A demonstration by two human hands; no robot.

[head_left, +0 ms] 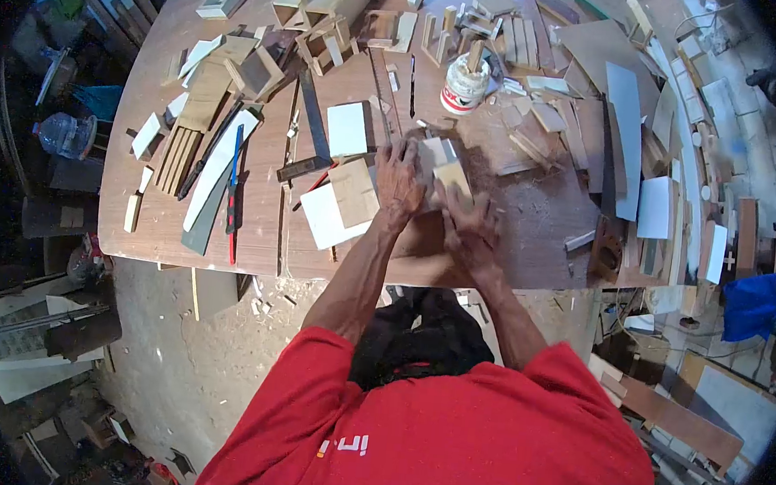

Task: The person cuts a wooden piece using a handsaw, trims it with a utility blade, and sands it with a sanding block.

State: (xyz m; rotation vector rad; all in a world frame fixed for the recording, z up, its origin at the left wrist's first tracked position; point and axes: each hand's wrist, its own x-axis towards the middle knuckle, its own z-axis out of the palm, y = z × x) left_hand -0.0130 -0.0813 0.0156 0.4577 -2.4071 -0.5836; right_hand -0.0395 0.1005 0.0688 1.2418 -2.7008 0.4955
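My left hand (399, 181) rests at the left side of a small wooden block assembly (438, 155) with a pale top, its fingers pointing forward. My right hand (472, 222) lies at the near right side, its fingers against a light wood piece (453, 180). Both hands press on or hold these pieces at the middle of the workbench; the undersides of the fingers are hidden. Just left of my left hand, a square light wood piece (354, 192) lies on a white panel (321, 219). A white glue tub (465, 86) stands beyond the hands.
The brown workbench (257, 232) carries a metal square (312, 113), a blue and red tool (235, 185), and a slatted wood piece (177, 162). Wooden frames (329, 1) and offcuts lie along the far side. Boards (622, 142) lean at the right.
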